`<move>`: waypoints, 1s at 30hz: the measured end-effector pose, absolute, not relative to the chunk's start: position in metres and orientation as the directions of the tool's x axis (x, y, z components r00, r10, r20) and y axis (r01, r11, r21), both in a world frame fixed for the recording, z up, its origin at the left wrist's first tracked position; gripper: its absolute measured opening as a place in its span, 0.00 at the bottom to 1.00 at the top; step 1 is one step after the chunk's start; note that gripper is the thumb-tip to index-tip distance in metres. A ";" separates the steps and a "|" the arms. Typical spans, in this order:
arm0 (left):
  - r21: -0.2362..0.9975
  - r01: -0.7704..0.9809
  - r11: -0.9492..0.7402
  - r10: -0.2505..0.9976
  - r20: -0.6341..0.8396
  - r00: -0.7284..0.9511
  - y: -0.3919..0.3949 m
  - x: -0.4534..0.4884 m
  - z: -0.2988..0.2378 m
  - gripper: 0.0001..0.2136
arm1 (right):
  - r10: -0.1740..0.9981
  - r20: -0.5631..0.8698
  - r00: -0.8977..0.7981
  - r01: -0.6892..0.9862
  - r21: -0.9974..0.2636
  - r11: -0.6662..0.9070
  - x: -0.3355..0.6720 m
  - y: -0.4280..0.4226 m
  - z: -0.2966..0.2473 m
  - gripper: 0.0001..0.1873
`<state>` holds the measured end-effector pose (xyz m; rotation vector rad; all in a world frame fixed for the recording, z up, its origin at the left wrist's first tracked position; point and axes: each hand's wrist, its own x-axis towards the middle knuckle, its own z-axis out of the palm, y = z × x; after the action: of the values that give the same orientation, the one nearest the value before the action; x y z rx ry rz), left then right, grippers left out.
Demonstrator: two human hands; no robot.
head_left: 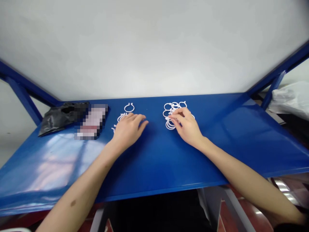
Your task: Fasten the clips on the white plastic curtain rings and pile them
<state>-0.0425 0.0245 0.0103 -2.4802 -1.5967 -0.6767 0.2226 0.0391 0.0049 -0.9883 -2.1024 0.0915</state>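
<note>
Over the right-hand pile of white plastic rings (170, 125) is my right hand (188, 126), thumb and fingers pinched together on one ring among the overlapping others. The rings are thin and round, with small knobs at their ends. My left hand (129, 127) hovers palm down above a smaller group of the same white rings (120, 118), fingers loosely apart and nothing seen in them. That hand partly hides the group. Just beyond it, a single open ring (129, 108) lies by itself on the blue table (154, 161).
To the left lie a black plastic bag (61, 117) and a blurred-out pinkish flat item (91, 122). Blue frame bars (23, 93) rise at both sides, and a pale wall (154, 48) stands behind. A white plastic bag (291, 100) sits beyond the right edge.
</note>
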 end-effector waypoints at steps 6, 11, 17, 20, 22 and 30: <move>0.092 0.950 -0.299 0.878 0.417 0.236 0.050 -0.079 -0.008 0.18 | 0.736 0.553 -0.390 0.792 -0.205 0.575 0.246 0.058 0.006 0.13; 0.023 0.977 -0.210 0.937 0.292 0.194 0.048 -0.076 -0.006 0.19 | 0.758 0.508 -0.409 0.824 -0.152 0.546 0.242 0.054 0.008 0.16; 0.014 0.974 -0.227 0.916 0.344 0.208 0.048 -0.078 -0.005 0.11 | 0.704 0.582 -0.408 0.786 -0.169 0.595 0.232 0.044 0.013 0.14; 0.009 0.959 -0.284 0.866 0.431 0.253 0.050 -0.078 -0.006 0.09 | 0.662 0.604 -0.443 0.734 -0.179 0.655 0.226 0.037 0.013 0.12; 0.009 0.936 -0.353 0.794 0.531 0.295 0.048 -0.074 -0.003 0.08 | 0.643 0.609 -0.465 0.685 -0.212 0.697 0.221 0.032 0.013 0.11; -0.014 0.596 -0.803 0.426 0.687 0.589 0.003 -0.017 0.019 0.05 | 0.835 0.386 -0.391 0.445 -0.715 0.539 0.204 0.010 0.013 0.11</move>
<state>-0.0172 0.0029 0.0185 -2.5770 -0.8441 -1.0180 0.2043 0.0101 0.0128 -1.0333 -2.0282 0.6634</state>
